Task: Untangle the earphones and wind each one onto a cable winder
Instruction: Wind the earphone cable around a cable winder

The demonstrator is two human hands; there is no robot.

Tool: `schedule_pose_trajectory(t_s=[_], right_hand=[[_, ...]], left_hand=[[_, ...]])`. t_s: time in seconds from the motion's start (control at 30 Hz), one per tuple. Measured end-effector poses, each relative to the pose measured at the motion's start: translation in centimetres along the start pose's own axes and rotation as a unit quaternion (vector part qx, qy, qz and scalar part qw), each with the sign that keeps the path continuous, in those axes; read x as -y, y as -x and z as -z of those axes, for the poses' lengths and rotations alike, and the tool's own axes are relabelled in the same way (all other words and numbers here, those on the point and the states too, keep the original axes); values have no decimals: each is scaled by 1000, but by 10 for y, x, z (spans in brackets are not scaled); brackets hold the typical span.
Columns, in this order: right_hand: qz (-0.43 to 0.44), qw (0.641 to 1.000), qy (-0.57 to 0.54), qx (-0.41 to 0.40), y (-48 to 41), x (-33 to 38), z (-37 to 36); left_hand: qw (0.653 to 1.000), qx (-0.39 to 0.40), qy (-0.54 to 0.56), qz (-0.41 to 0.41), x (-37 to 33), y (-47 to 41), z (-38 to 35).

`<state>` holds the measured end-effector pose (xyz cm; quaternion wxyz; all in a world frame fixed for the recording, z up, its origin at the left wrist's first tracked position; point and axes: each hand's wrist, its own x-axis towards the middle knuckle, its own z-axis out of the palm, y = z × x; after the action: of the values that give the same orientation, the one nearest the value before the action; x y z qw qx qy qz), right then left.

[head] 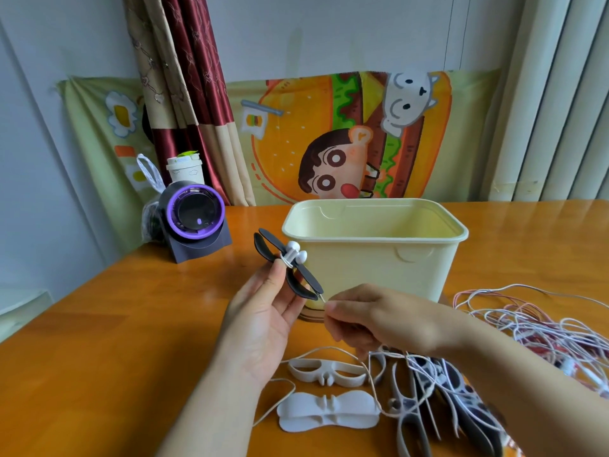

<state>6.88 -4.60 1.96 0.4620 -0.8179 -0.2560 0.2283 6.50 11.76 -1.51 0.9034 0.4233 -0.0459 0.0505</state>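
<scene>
My left hand [263, 321] holds a black bow-shaped cable winder [268, 247] up in front of the bin, with two white earbuds [296, 253] clipped at its middle. My right hand [372, 316] pinches the thin white cable [372, 384] just below the winder's lower end. That cable trails down across the table between two white winders [328, 372] [329, 413]. A tangle of white and red earphone cables [540, 324] lies at the right. More black and white winders [438, 400] are heaped under my right forearm.
A cream plastic bin [375, 245] stands open in the middle of the orange wooden table [115, 341]. A purple-ringed fan [194, 217], a plastic bag [150, 211] and a lidded cup [184, 169] stand at the back left. A cartoon cloth hangs behind.
</scene>
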Motion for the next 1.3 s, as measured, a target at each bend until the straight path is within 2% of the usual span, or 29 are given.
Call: schedule_pose_trajectory(t_s=[0.13, 0.2, 0.33, 0.5, 0.63, 0.87, 1.0, 1.13, 1.3], right_hand=[[-23, 987, -144, 65, 4, 4, 1], [-40, 981, -172, 77, 3, 6, -2], [-41, 996, -68, 44, 5, 8, 0], [-34, 991, 106, -71, 22, 27, 11], [-1, 951, 262, -166, 38, 40, 17], [61, 897, 335, -281, 49, 43, 30], [109, 876, 339, -325, 45, 38, 34], [121, 880, 301, -347, 36, 29, 42], [110, 911, 197, -347, 20, 13, 42]], left_hand=[[997, 11, -67, -27, 3, 2, -3], [991, 21, -123, -46, 6, 1, -1], [945, 20, -305, -115, 7, 2, 0], [885, -7, -432, -175, 11, 3, -1], [878, -9, -448, -171, 13, 2, 1], [861, 24, -485, -153, 18, 4, -2], [857, 80, -494, -121, 18, 8, -5], [861, 134, -481, -100, 16, 13, -10], [908, 203, -363, -48, 8, 17, -14]])
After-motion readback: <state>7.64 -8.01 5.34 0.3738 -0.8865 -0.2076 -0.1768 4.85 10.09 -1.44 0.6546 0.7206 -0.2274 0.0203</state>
